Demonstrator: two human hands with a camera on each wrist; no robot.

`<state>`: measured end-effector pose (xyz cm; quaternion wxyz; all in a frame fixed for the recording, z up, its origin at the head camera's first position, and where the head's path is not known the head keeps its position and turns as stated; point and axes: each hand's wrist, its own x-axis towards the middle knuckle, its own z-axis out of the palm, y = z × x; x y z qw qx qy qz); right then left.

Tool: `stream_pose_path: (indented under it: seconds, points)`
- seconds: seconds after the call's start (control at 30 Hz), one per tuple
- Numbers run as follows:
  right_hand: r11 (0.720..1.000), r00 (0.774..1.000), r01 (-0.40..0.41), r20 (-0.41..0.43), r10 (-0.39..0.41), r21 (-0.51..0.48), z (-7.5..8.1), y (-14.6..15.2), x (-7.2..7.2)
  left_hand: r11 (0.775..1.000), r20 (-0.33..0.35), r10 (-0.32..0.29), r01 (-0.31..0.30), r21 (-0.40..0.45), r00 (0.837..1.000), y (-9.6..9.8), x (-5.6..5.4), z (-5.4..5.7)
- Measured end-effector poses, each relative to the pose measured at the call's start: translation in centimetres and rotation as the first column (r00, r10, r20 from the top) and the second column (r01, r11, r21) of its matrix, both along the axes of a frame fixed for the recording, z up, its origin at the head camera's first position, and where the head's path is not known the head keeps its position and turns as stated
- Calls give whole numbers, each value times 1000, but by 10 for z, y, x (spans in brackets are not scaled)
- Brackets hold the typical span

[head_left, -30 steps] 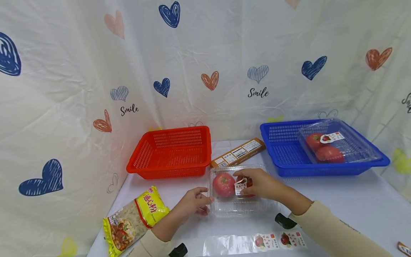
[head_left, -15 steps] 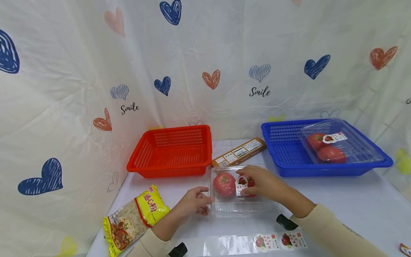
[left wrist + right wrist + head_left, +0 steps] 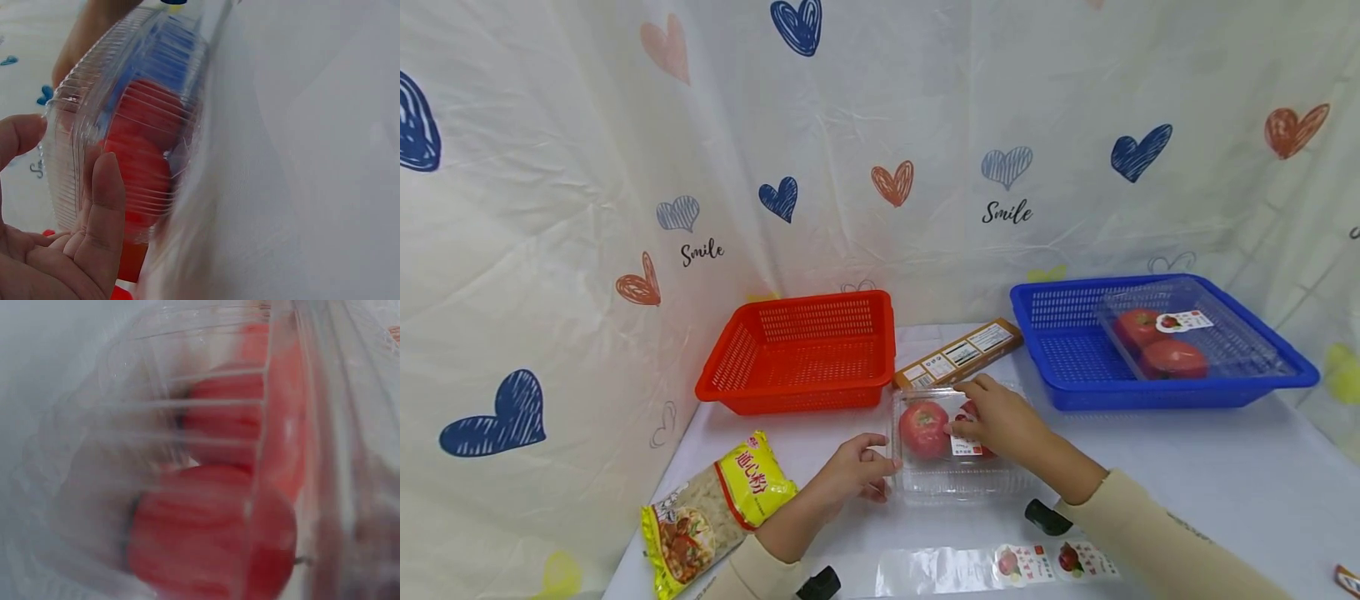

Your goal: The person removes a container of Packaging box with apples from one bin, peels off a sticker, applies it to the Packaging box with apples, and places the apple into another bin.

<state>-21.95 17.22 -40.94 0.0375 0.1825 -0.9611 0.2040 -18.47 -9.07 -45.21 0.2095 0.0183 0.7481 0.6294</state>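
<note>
A clear plastic clamshell box (image 3: 955,483) with two red apples (image 3: 923,430) inside lies on the white table in the head view. My right hand (image 3: 1009,423) is over the lid, thumb and fingers spread, touching a white fruit label (image 3: 967,447) that it partly covers. At the box's left side, my left hand (image 3: 853,471) rests with loosely bent fingers. The left wrist view shows its fingers (image 3: 106,200) right at the ribbed side wall, thumb apart from them. In the right wrist view the apples (image 3: 212,531) show blurred through the plastic.
A red basket (image 3: 805,398) and a blue basket (image 3: 1150,398) stand behind; the blue one holds another labelled box of apples (image 3: 1172,358). A brown carton (image 3: 958,354) lies between them. Nearby are a yellow pasta bag (image 3: 718,512) and a label strip (image 3: 936,571) with two labels.
My right hand has shifted slightly left over the lid, its thumb now across the label, which stays in place. My left hand and the box have hardly moved.
</note>
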Motion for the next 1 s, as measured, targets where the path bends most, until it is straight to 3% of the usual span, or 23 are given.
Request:
stream_pose_path:
  seconds: [0.23, 0.37, 0.47, 0.57, 0.77, 0.87, 1.0]
  points:
    - [996, 992, 88, -94, -88, -1, -7, -3, -5, 1000, -1, 4, -4, -7, 1000, 0, 0, 0]
    - [995, 990, 94, -106, -96, -19, -9, 0, -6, 1000, -1, 4, -4, -11, 1000, 1, 2, 1]
    - [999, 991, 39, -128, -41, -16, -9, 4, -6, 1000, 0, 7, -7, -18, 1000, 1, 2, 1]
    - [998, 985, -64, -157, 64, 8, -9, 11, -4, 1000, 2, 4, -4, -16, 1000, 1, 1, 0]
    - [961, 947, -276, -174, 270, -9, -6, 28, 1, 1000, 2, 0, 0, 1, 1000, 0, 0, -1]
    - [954, 949, -298, -119, 292, -29, -5, 33, 2, 1000, 5, 3, -3, 2, 1000, -1, -1, -2]
    - [966, 967, -253, 0, 254, -43, -4, 36, 5, 1000, 12, -2, 2, -5, 1000, 0, 0, -4]
